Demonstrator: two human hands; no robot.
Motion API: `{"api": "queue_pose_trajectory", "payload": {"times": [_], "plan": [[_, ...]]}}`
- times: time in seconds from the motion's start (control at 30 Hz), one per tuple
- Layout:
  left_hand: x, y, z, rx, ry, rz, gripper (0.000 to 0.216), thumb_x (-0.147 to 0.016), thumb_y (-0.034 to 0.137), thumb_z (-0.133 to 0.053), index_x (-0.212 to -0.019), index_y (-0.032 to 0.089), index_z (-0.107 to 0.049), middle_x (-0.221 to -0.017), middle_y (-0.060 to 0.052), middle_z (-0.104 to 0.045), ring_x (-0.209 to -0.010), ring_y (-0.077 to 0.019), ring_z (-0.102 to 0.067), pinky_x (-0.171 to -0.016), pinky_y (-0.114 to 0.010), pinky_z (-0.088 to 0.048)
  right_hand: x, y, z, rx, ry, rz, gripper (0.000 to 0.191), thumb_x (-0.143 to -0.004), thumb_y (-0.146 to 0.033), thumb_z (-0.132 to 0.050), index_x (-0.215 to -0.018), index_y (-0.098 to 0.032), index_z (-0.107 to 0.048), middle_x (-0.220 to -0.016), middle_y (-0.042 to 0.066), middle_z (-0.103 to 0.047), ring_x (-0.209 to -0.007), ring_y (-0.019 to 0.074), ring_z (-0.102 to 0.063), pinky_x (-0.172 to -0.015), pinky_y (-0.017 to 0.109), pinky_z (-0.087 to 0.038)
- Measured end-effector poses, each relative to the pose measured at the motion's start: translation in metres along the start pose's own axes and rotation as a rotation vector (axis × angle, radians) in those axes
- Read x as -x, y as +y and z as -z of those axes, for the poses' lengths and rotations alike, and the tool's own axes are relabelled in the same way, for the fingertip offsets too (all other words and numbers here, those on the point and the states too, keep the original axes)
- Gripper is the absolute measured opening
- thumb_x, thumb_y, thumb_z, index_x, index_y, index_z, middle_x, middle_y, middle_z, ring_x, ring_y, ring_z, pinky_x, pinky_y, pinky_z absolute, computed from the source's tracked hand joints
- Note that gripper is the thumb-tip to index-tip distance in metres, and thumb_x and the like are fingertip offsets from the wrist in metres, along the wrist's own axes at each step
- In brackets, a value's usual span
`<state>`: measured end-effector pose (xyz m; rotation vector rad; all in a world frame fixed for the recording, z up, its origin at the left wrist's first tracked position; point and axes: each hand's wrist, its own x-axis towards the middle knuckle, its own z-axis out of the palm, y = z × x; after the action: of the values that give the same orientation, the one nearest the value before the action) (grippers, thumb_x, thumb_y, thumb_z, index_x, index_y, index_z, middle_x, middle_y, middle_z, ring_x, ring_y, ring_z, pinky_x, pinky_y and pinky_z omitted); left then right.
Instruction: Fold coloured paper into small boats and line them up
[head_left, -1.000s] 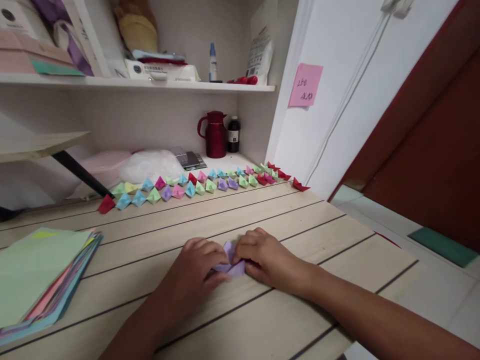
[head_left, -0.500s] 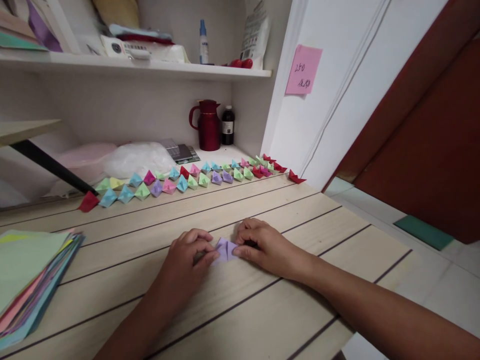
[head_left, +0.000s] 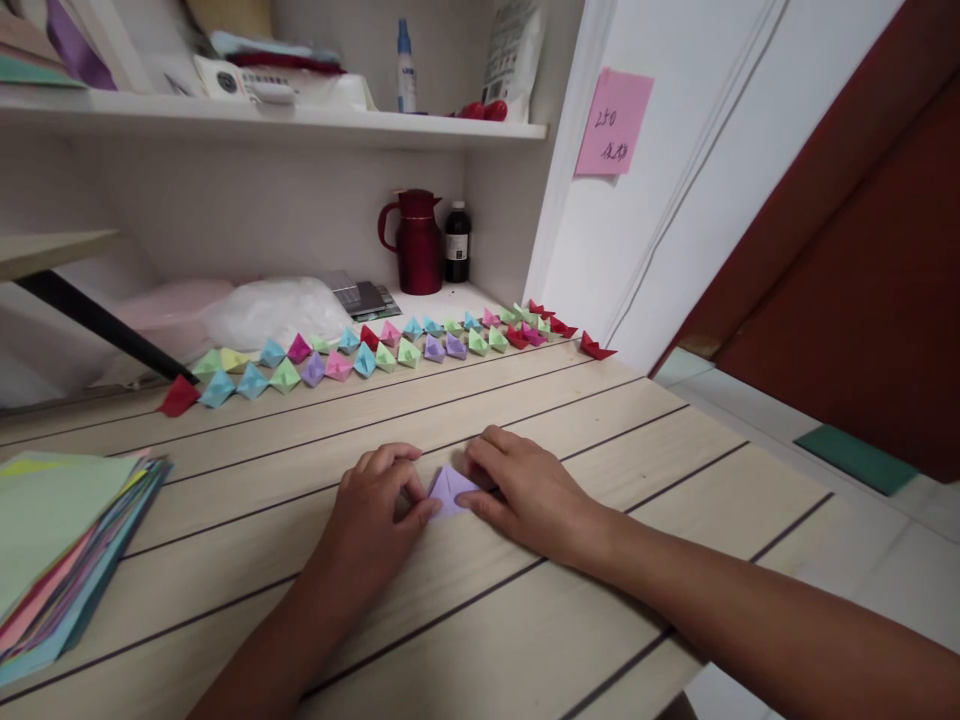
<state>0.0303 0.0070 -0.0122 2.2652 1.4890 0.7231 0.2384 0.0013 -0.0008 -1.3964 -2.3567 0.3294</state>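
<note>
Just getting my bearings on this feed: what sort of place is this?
Likely a room in a home or dorm: white shelves, a red jug standing below one, and folded paper boats along the wooden tabletop.

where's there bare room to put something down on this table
Bare tabletop lies between the paper stack and the left hand, between the paper boats and the right hand, and between the right forearm and its right edge. Crowded: the back, where the boats line up, and around the folded purple paper, a hand at either side.
</note>
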Motion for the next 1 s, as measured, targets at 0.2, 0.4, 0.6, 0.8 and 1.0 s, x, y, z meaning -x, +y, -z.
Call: {"api": "queue_pose_trajectory", "payload": {"times": [0.2, 0.4, 0.6, 0.8, 1.0], "plan": [[0.000, -0.001, -0.003, -0.001, 0.020, -0.015, 0.016, -0.074, 0.017, -0.068, -0.065, 0.020, -0.055, -0.116, -0.006, -0.061, -0.111, -0.0266, -0.053, -0.093, -0.045, -0.039, 0.002, 0.002, -0.003, -0.070, 0.042, -0.034, 0.040, -0.082, -0.028, -0.065, -0.120, -0.027, -0.050, -0.108, 0.003, -0.056, -0.081, 0.0171, -0.056, -0.072, 0.031, -0.043], [0.001, -0.006, -0.004, -0.021, 0.043, -0.054, 0.011, -0.075, 0.017, -0.068, -0.080, 0.021, -0.060, -0.116, -0.005, -0.061, -0.111, -0.0260, -0.053, -0.092, -0.044, -0.040, 0.002, 0.006, -0.007, -0.094, 0.034, 0.085, 0.024, -0.087, -0.018, -0.058, -0.106, -0.030, -0.067, -0.106, 0.002, -0.058, -0.091, 0.0161, -0.058, -0.079, 0.029, -0.045], [0.005, -0.009, 0.001, -0.059, 0.036, -0.310, 0.025, -0.089, 0.018, -0.053, -0.110, 0.029, -0.063, -0.120, -0.002, -0.061, -0.113, -0.0211, -0.054, -0.094, -0.040, -0.040, 0.002, 0.007, -0.008, -0.082, 0.040, 0.131, 0.027, -0.088, -0.019, -0.060, -0.107, -0.033, -0.071, -0.098, 0.003, -0.060, -0.089, 0.0162, -0.059, -0.078, 0.028, -0.046], [0.008, -0.005, 0.004, -0.117, -0.068, -0.333, 0.018, -0.088, 0.018, -0.057, -0.100, 0.027, -0.066, -0.108, 0.000, -0.067, -0.104, -0.0210, -0.058, -0.089, -0.041, -0.041, -0.003, 0.014, -0.007, -0.172, 0.035, 0.206, 0.028, -0.085, -0.017, -0.063, -0.110, -0.029, -0.072, -0.095, 0.004, -0.060, -0.092, 0.0159, -0.059, -0.085, 0.029, -0.047], [0.005, -0.009, 0.009, -0.006, -0.127, -0.205, 0.026, -0.081, 0.018, -0.066, -0.105, 0.029, -0.066, -0.117, -0.001, -0.063, -0.113, -0.0224, -0.054, -0.095, -0.042, -0.040, -0.004, 0.022, -0.004, -0.282, -0.017, 0.217, 0.030, -0.085, -0.017, -0.064, -0.112, -0.027, -0.070, -0.096, 0.004, -0.058, -0.092, 0.0155, -0.058, -0.087, 0.029, -0.047]]}}
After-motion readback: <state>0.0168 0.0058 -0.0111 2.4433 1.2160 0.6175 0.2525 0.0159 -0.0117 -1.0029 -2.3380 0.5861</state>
